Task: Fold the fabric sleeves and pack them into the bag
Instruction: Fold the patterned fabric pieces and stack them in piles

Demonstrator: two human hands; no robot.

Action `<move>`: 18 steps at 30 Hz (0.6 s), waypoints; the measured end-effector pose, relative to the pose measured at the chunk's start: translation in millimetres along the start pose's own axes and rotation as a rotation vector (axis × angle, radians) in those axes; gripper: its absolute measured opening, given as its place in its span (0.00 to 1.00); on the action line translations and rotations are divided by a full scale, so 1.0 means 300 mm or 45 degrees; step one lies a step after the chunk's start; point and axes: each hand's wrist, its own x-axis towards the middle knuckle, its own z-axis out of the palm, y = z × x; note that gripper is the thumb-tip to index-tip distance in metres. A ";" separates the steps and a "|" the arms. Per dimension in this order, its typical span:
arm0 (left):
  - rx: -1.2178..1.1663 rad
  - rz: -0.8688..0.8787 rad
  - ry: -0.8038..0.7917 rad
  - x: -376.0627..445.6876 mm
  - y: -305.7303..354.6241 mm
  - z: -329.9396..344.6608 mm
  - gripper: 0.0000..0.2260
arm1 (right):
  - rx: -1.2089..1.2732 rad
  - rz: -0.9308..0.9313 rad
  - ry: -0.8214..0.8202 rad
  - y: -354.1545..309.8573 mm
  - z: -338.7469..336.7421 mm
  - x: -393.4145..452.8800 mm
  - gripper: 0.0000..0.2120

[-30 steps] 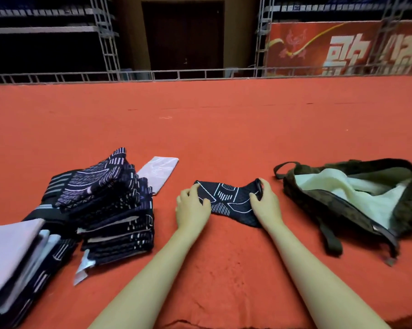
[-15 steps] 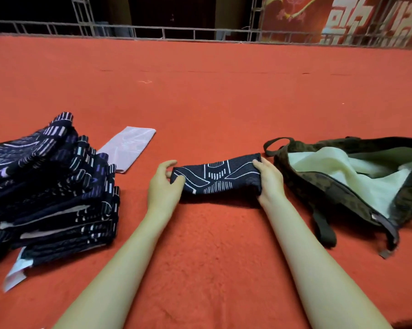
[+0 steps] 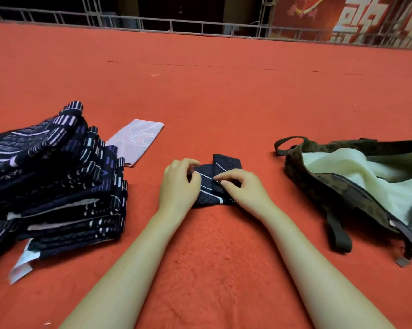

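Dark patterned sleeve [image 3: 214, 180] lies mid-carpet, right end folded over the middle, between both hands. Left hand [image 3: 177, 185] rests on its left end, fingers curled over the edge, gripping it. Right hand [image 3: 241, 189] pinches the folded flap with curled fingertips. Bag [image 3: 337, 186] sits open to the right, well apart — pale lining showing. Stack of dark sleeves [image 3: 58, 176] at left; one pale sleeve [image 3: 136, 141] flat just behind it. Red carpet [image 3: 224, 98] under everything.
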 end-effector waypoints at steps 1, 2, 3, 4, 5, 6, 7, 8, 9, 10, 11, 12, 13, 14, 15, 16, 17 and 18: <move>0.014 0.024 -0.030 -0.002 -0.002 0.007 0.12 | -0.099 -0.032 0.090 0.012 0.011 0.004 0.14; 0.048 0.050 -0.060 -0.005 -0.001 0.016 0.12 | -0.164 -0.036 0.218 0.028 0.013 0.010 0.15; 0.098 0.070 -0.090 -0.007 -0.001 0.025 0.12 | -0.206 -0.003 0.323 0.044 0.009 0.016 0.17; 0.155 0.075 -0.117 -0.008 0.001 0.034 0.13 | -0.220 0.071 0.375 0.055 -0.002 0.020 0.19; 0.201 0.060 -0.137 -0.008 0.005 0.043 0.13 | -0.196 0.174 0.361 0.065 -0.011 0.023 0.21; 0.236 0.032 -0.149 -0.004 0.010 0.050 0.13 | -0.155 0.258 0.303 0.069 -0.017 0.023 0.23; 0.262 0.004 -0.155 0.000 0.015 0.055 0.13 | -0.112 0.284 0.248 0.069 -0.016 0.024 0.24; 0.279 -0.017 -0.157 0.004 0.021 0.059 0.13 | -0.081 0.259 0.214 0.062 -0.013 0.021 0.24; 0.277 -0.037 -0.160 0.006 0.022 0.063 0.13 | -0.043 0.210 0.208 0.056 -0.007 0.019 0.24; 0.254 -0.058 -0.167 0.009 0.021 0.065 0.14 | 0.002 0.166 0.219 0.045 -0.003 0.017 0.23; 0.215 -0.084 -0.180 0.011 0.017 0.067 0.14 | 0.061 0.128 0.243 0.034 0.000 0.015 0.22; 0.163 -0.112 -0.195 0.014 0.013 0.068 0.14 | 0.126 0.103 0.269 0.020 0.001 0.012 0.22; 0.096 -0.141 -0.211 0.018 0.011 0.068 0.15 | 0.204 0.083 0.290 0.011 0.002 0.011 0.21; 0.028 -0.165 -0.225 0.021 0.011 0.068 0.15 | 0.292 0.068 0.299 -0.002 0.002 0.009 0.21; -0.027 -0.180 -0.237 0.022 0.011 0.069 0.16 | 0.374 0.050 0.301 -0.011 0.002 0.007 0.21; -0.065 -0.190 -0.244 0.022 0.016 0.068 0.18 | 0.424 0.038 0.296 -0.019 0.001 0.006 0.21; -0.103 -0.207 -0.249 0.026 0.018 0.069 0.19 | 0.444 0.034 0.290 -0.026 0.000 0.005 0.20; -0.147 -0.234 -0.256 0.029 0.019 0.069 0.20 | 0.450 0.043 0.277 -0.028 0.002 0.005 0.20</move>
